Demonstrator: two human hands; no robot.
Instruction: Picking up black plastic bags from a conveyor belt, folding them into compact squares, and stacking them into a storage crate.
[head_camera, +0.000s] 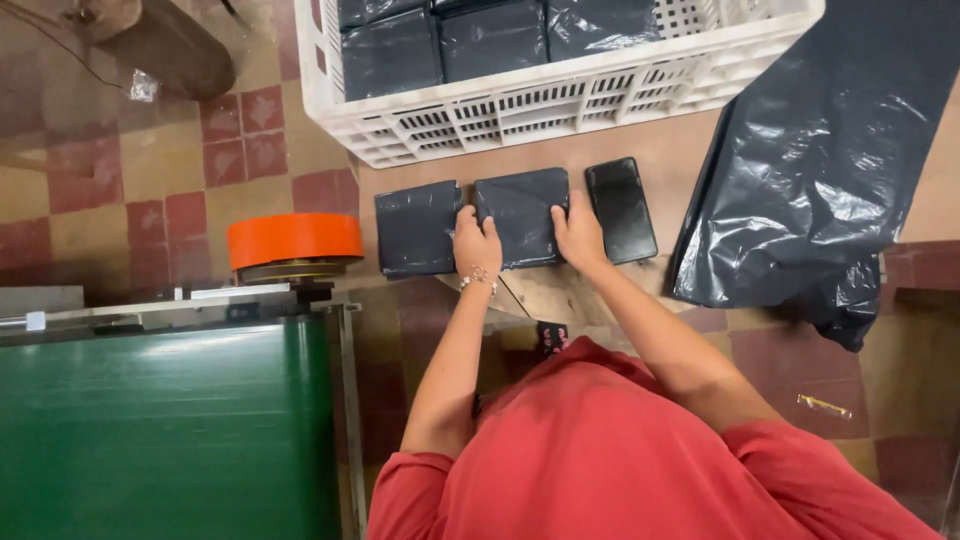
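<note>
— How is the light? 
— Even and fairly bright, from overhead; shadows are soft and short; white glare streaks the crumpled black plastic sheet (810, 150) and the green belt (160, 420).
— Sharpness?
— Mostly crisp at centre; the red shirt (620, 450) is softer; edges bend slightly.

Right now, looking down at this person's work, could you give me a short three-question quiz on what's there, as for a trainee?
1. True or false: both hands rest on the middle packet.
2. How many black packets lie in the row in front of the white crate?
3. The orange disc lies on which side of the row: A the left hand side, B the right hand side?

Key: 1 true; 2 three; 3 A.
</note>
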